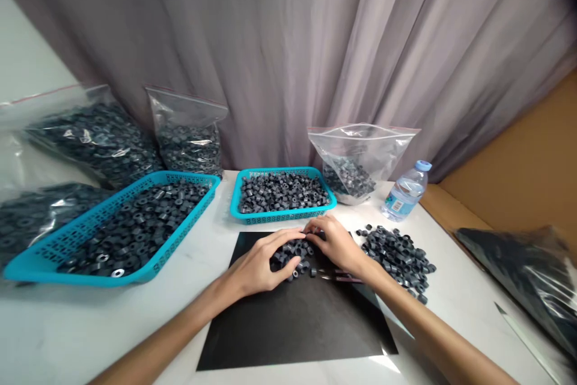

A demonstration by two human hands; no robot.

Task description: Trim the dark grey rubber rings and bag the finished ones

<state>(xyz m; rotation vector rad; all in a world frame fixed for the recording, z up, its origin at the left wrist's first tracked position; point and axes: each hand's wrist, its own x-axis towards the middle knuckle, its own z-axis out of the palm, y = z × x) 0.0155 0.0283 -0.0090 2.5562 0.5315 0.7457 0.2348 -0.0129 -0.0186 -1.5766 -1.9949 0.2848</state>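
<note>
A small pile of dark grey ring-shaped pieces (295, 251) lies near the far side of a black mat (288, 325). My left hand (268, 259) curves around the pile's left side, thumb spread from the fingers. At the far right of the pile, my right hand (331, 241) is bent over with its fingertips close to those of the left; thumb and forefinger look apart. Both hands seem to cup the pieces, and some are hidden beneath the fingers. Just below the right hand lies a slim pointed tool (345, 277) with a dark reddish handle, partly covered by the wrist.
Blue baskets (283, 217) (155, 265) full of similar pieces stand behind and left. A loose heap (401, 259) lies right of the mat. Behind are an open zip bag (349, 178), a water bottle (407, 193) and filled bags (189, 148). A dark plastic bag (527, 271) lies far right.
</note>
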